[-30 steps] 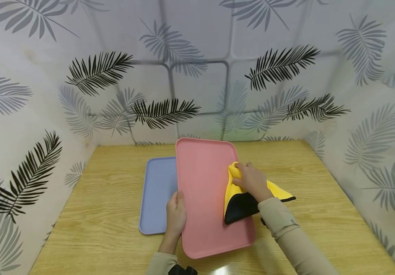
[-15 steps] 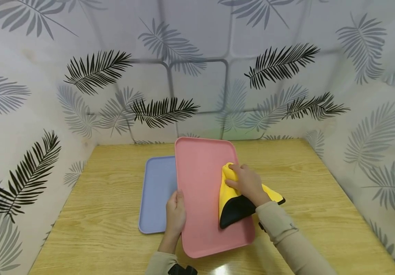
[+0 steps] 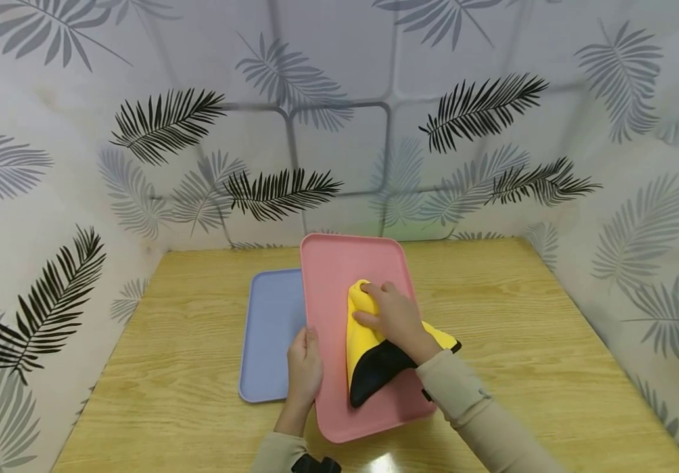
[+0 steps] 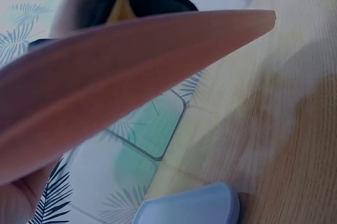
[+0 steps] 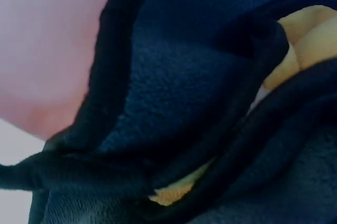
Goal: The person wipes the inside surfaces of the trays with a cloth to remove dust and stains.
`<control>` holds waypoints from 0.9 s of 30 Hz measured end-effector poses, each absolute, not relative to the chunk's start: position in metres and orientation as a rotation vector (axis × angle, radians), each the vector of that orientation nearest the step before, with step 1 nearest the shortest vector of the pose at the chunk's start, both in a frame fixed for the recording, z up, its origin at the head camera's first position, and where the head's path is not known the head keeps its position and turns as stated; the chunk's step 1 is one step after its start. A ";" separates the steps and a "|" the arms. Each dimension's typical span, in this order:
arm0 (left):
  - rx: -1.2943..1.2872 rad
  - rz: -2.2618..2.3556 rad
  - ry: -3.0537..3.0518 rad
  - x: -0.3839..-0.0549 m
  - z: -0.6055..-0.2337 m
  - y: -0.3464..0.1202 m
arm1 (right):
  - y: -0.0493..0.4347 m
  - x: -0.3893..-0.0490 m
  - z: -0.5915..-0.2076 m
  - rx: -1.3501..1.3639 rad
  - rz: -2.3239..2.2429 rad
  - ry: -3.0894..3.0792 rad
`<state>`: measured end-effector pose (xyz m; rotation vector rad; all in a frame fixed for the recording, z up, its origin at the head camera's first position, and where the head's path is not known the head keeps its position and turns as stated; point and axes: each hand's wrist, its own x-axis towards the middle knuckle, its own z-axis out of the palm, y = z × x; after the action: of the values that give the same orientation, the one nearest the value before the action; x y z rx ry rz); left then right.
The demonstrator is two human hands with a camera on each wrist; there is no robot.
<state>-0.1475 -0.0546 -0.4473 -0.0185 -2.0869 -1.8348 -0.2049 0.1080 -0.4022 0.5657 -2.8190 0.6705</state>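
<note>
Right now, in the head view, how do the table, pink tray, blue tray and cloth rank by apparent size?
1. Table
2. Pink tray
3. Blue tray and cloth, unranked: both are partly hidden, so I can't rank them surely.

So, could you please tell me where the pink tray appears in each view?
Head: the pink tray, lower middle.
Left wrist: the pink tray slants from the left edge to upper right.
Right wrist: the pink tray, upper left.
Shared landmark: the yellow-and-black cloth.
</note>
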 end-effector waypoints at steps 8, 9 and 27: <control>-0.016 -1.829 -2.084 -0.147 -0.448 -0.049 | 0.086 -0.195 -0.394 0.695 0.680 -2.712; -0.011 -1.833 -2.085 -0.147 -0.449 -0.049 | 0.084 -0.194 -0.394 0.711 0.672 -2.698; 0.034 -1.876 -2.079 -0.144 -0.444 -0.046 | 0.063 -0.182 -0.391 0.786 0.589 -2.645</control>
<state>-0.1439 -0.0455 -0.4443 0.0336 -2.0794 -1.8759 -0.1818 0.0632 -0.3908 0.7858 -2.6449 0.5893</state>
